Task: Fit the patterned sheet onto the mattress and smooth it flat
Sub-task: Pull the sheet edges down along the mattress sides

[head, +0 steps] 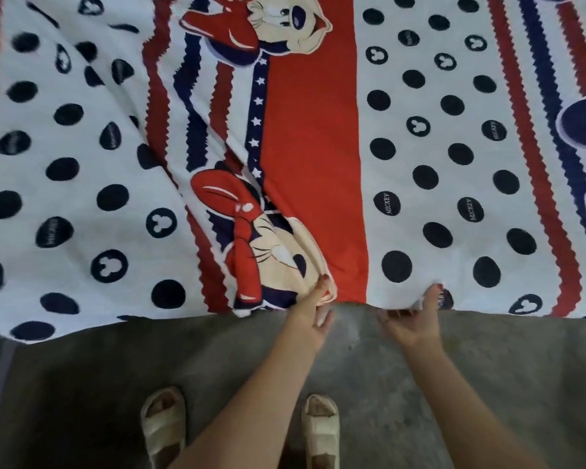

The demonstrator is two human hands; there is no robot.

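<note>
Head view: both hands (310, 308) (416, 316) pinching sheet (315, 147) edge above floor (487, 384)

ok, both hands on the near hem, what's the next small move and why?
Probably pull the hem toward the body and a little leftward. Both hands, left and right, pinch the sheet's near edge; the right half lies flat, but diagonal folds bunch left of the red band.

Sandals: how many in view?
2. Left sandal bottom centre-left on the grey floor; right sandal beside it, partly covered by the left forearm. None else visible.
</note>
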